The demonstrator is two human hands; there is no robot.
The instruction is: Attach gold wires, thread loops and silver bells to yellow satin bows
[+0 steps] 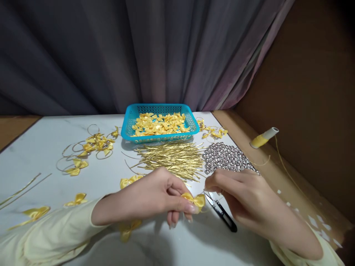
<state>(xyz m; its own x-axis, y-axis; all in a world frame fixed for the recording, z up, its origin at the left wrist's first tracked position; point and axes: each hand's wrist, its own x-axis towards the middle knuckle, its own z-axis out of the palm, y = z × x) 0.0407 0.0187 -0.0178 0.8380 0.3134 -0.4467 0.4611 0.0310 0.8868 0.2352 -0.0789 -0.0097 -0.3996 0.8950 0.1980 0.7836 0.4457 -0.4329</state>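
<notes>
Left hand [163, 195] pinches a yellow bow [199, 201], nearer us than the blue basket [126, 120]; right hand [244, 195] bunches closed, on what I can't tell. Black scissors [225, 217] lie on the basket's near side, blades towards the bow: one careless sweep could nick it.

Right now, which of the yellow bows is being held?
The bow pinched in the left hand, just left of the scissors; the other bows lie on the table or in the blue basket.
</notes>
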